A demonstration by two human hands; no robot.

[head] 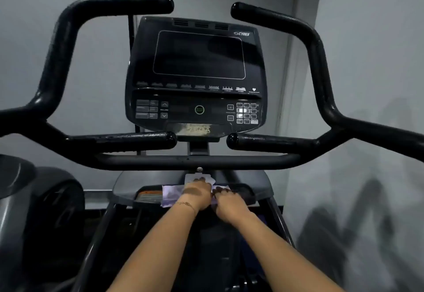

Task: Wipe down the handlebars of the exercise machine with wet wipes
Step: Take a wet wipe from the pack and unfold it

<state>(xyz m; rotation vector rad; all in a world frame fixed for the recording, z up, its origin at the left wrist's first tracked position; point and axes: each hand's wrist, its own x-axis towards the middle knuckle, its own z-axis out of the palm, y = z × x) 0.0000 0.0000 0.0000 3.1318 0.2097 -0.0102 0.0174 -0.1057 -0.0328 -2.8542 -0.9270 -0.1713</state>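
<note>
Down low in the middle, both hands are busy with a pale purple pack of wet wipes (168, 196). The pack lies on the grey tray (259, 186) of the exercise machine, below the black handlebars (68, 46) and not touching them. The left hand (197, 194) lies on top of the pack, with its fingertips bent down on a white sheet (190, 178) at the far edge. It is too blurry to tell if the left hand pinches the sheet or only presses on it. The right hand (227, 204) is just beside the left one, and its fingers curl over the right end of the pack and hold it. A thin bracelet (184, 204) sits on the left wrist. Higher up, the dark console (197, 73) with its blank screen stands between the tall curved bars. A straight cross bar (160, 160) runs under it.
</note>
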